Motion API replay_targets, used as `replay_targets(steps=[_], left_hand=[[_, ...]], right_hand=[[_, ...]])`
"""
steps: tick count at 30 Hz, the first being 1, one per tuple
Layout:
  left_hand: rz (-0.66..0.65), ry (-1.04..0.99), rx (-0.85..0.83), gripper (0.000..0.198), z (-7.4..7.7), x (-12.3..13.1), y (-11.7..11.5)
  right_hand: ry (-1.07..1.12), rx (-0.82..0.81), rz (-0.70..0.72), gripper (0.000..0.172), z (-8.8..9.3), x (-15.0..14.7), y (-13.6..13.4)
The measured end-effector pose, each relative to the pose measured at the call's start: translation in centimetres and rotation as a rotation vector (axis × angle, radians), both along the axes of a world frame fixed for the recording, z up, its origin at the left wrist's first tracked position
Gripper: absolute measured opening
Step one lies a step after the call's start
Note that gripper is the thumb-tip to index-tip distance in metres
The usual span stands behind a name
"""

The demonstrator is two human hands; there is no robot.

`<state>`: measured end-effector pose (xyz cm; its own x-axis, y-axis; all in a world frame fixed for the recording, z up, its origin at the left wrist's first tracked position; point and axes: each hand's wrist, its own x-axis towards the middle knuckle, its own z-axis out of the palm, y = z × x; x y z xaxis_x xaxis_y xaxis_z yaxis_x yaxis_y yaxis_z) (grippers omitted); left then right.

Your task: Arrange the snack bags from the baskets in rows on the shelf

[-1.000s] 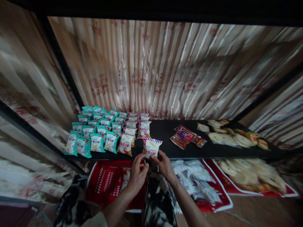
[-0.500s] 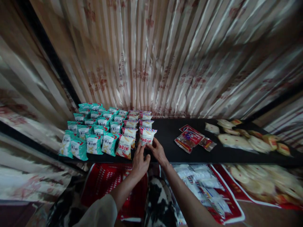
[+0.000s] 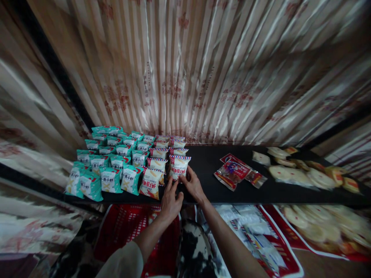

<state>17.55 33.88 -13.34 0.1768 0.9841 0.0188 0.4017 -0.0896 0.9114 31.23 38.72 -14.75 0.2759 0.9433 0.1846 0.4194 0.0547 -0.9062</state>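
On the black shelf [image 3: 261, 189], at the front of the right-hand column of red-and-white packets [image 3: 159, 163], stands the red-and-white packet [image 3: 179, 166] that both hands are attending to. A second ago it was held up over the shelf's front edge. Now it has been carried inward and set down on its bottom edge, level with the front rows of teal packets [image 3: 110, 170] to its left.

The right hand [image 3: 193, 187] pinches its lower right corner. The left hand [image 3: 171, 199] lies just below it with loose, extended fingers, and the blur hides whether the fingertips touch the wrapper.

The packet's long axis runs up and down. Its striped seal is on top and its printed face is turned toward the camera, like its neighbours. Red sachets [image 3: 232, 170] and pale round cakes [image 3: 304, 173] lie farther right. A red basket [image 3: 130, 231] sits below.
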Motion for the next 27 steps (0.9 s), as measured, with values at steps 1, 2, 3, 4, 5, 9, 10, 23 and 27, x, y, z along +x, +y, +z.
replay_targets(steps=[1,2,3,4,5,9,10,23,27], left_hand=[[0.002,0.006,-0.001,0.048,0.0,0.0,0.0],[0.006,0.012,0.0,0.048,0.0,0.0,0.1],[0.009,0.016,0.003,0.048,-0.1,0.1,0.1],[0.011,0.018,0.007,0.049,-0.1,0.1,0.1],[0.012,0.018,0.01,0.05,-0.1,0.1,0.1],[0.015,0.018,0.01,0.05,-0.4,0.2,0.2],[0.019,0.019,0.006,0.049,-0.4,0.2,0.3],[0.096,0.051,0.091,0.033,0.1,-2.8,-4.2],[0.028,0.085,-0.128,0.029,-1.9,-6.2,-7.9]], right_hand=[[-0.034,0.001,-0.015,0.058,0.0,0.0,0.0],[-0.054,0.003,-0.026,0.06,-0.1,0.0,0.0],[-0.061,0.007,-0.041,0.062,-0.1,-0.1,0.0],[-0.056,0.014,-0.061,0.065,-0.1,-0.1,0.0],[-0.042,0.014,-0.073,0.068,-0.1,-0.2,0.1],[0.054,-0.06,-0.019,0.069,-0.2,-0.8,0.3],[0.069,-0.078,-0.002,0.066,-0.2,-1.0,0.4],[0.161,0.095,-0.178,0.053,2.0,-5.9,-6.5],[0.323,0.002,-0.079,0.036,1.2,-10.3,-12.1]])
